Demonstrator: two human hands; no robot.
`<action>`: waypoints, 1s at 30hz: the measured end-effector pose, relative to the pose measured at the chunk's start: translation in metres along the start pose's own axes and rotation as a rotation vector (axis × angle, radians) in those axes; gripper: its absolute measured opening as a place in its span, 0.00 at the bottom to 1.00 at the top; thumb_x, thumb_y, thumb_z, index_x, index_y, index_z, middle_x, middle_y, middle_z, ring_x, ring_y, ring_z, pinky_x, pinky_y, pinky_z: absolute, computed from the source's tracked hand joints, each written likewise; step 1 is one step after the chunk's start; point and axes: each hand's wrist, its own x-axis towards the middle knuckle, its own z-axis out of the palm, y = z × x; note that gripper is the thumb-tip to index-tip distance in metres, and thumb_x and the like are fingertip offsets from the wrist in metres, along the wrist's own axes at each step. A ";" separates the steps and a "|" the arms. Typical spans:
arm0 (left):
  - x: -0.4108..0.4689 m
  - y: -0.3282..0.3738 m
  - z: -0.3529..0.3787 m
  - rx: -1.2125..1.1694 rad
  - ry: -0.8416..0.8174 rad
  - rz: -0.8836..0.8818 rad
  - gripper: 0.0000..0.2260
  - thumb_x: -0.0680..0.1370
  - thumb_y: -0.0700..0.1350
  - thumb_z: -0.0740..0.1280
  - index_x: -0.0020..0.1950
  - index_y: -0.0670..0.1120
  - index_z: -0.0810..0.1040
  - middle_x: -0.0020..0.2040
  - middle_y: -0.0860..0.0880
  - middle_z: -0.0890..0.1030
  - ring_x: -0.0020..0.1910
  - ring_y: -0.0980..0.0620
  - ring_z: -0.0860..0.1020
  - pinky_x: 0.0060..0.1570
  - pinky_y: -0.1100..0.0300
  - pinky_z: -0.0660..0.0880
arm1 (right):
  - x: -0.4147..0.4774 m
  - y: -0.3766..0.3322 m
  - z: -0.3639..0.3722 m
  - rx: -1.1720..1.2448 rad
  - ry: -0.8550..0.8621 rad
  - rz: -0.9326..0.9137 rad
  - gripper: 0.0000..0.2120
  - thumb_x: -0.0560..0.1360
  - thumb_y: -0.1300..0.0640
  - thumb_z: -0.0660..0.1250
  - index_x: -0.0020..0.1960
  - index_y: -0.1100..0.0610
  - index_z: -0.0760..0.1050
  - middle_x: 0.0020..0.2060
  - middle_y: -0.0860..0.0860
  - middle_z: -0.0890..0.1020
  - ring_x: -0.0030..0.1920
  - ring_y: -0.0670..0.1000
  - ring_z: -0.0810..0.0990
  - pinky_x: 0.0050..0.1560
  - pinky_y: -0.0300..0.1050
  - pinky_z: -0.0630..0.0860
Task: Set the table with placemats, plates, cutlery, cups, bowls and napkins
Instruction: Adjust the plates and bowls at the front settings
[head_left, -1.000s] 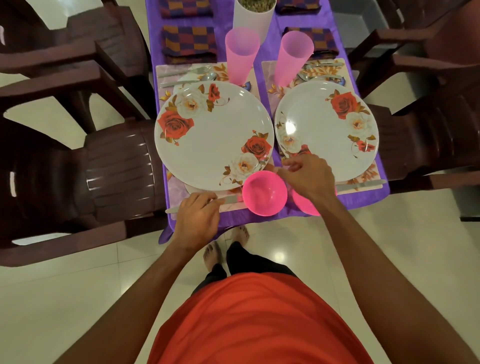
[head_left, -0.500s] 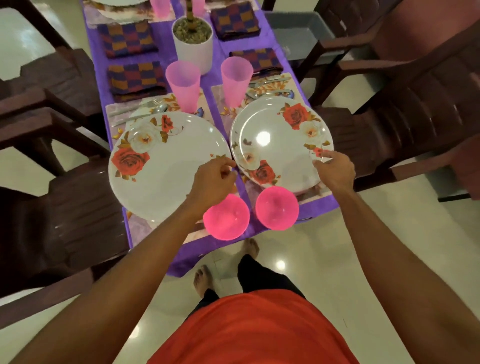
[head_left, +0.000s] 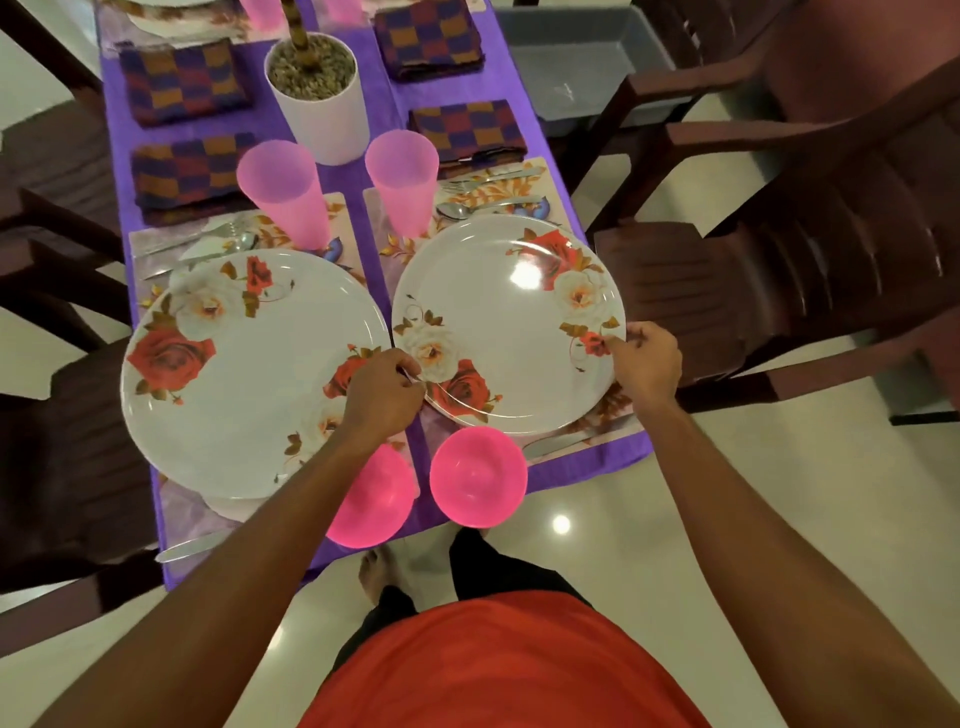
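A left bowl (head_left: 374, 504) and a right bowl (head_left: 478, 475) sit at the near edge of the table (head_left: 613, 460). Just beyond, the left hand (head_left: 382, 397) pinches the near-left rim of the right plate (head_left: 498, 322). The right hand (head_left: 647, 361) grips its right rim over the placemat (head_left: 613, 410). Farther stand a left cup (head_left: 283, 192) and a right cup (head_left: 402, 179).

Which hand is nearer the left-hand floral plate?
Left. The left hand overlaps the right rim of the left plate; the right hand grips the right plate at its far edge.
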 end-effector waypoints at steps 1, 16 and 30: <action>0.001 0.000 0.002 0.006 0.011 -0.006 0.07 0.75 0.38 0.71 0.51 0.45 0.80 0.41 0.49 0.80 0.42 0.51 0.79 0.41 0.62 0.70 | 0.001 0.001 0.001 0.011 0.004 0.002 0.14 0.75 0.50 0.75 0.57 0.55 0.81 0.49 0.50 0.85 0.49 0.49 0.84 0.50 0.52 0.83; 0.008 0.016 0.007 -0.032 0.067 -0.021 0.11 0.76 0.35 0.70 0.57 0.42 0.83 0.38 0.48 0.80 0.36 0.55 0.77 0.47 0.69 0.72 | 0.017 0.002 0.002 0.094 0.060 -0.005 0.11 0.74 0.51 0.75 0.55 0.53 0.81 0.47 0.48 0.85 0.48 0.47 0.84 0.50 0.51 0.84; -0.026 0.000 -0.011 -0.073 -0.094 0.189 0.04 0.78 0.43 0.69 0.51 0.47 0.83 0.37 0.54 0.82 0.38 0.59 0.79 0.38 0.65 0.71 | -0.126 -0.003 0.011 -0.133 -0.270 -0.249 0.09 0.73 0.41 0.72 0.46 0.46 0.81 0.32 0.42 0.82 0.36 0.42 0.81 0.40 0.42 0.76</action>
